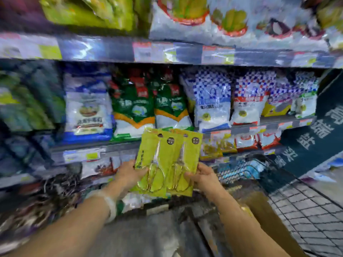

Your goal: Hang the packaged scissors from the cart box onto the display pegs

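- Two yellow-green scissor packs [168, 160] are up in front of the shelves, fanned side by side — out of the cardboard box [267, 216] in the wire cart [311, 216].
- Left hand [128, 173] grips the left pack's lower edge; right hand [202, 176] pinches the right pack's lower corner.
- No display pegs can be made out — the view is blurred; hanging appears not yet done.

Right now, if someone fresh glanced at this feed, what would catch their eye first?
Two yellow-green scissors packs fanned side by side at centre, the left hand gripping one lower edge and the right hand the other. Behind them run shelves of bagged goods, with green bags directly above the packs. At lower right sit a cardboard box and the wire cart.
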Available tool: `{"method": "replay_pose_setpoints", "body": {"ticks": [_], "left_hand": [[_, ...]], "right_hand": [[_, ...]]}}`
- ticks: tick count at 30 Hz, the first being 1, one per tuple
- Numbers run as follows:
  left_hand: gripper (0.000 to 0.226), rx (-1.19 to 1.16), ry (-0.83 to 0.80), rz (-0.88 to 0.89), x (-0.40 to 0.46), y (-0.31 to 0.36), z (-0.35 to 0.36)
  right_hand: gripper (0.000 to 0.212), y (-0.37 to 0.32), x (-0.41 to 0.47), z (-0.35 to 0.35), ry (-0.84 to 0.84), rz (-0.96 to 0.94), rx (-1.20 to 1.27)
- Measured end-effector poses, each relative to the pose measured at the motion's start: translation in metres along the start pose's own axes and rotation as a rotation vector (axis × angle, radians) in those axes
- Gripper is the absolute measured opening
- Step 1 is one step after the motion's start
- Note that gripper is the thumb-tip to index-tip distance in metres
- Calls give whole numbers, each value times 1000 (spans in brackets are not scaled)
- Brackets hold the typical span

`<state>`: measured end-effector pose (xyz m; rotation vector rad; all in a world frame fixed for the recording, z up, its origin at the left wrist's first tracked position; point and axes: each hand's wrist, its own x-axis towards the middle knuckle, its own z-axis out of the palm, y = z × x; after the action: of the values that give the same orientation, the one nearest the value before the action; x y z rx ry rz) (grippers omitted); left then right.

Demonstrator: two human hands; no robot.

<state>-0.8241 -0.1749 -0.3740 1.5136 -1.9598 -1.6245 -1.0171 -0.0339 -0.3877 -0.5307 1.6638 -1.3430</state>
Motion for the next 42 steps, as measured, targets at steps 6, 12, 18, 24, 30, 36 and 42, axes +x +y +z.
{"method": "replay_pose_setpoints", "body": {"ticks": [6,12,18,24,30,36,42], "left_hand": [[26,-250,366,-63,-122,-78,-144],[6,-416,670,-158,-239,-163,-249],[14,-566,870,-237,-301,-237,-309],[6,-689,962,-253,-316,-286,-358],[7,-716,990,-260,-313,-314,-428],[14,-672,983,-245,-303,-339,-536],[14,-682,949,-246,-289,-367,-611]], "right_hand": [[23,-19,-47,188,-289,-96,-191],[21,-13,-106,356,-546,-152,-339],[24,-5,-147,472,-731,-219,-489],[26,-1,-160,553,-839,-199,-535],[16,0,-153,648,-897,-203,-530],[22,-20,-139,752,-913,-211,-505],[23,-25,-127,826,-908,-212,-524]]}}
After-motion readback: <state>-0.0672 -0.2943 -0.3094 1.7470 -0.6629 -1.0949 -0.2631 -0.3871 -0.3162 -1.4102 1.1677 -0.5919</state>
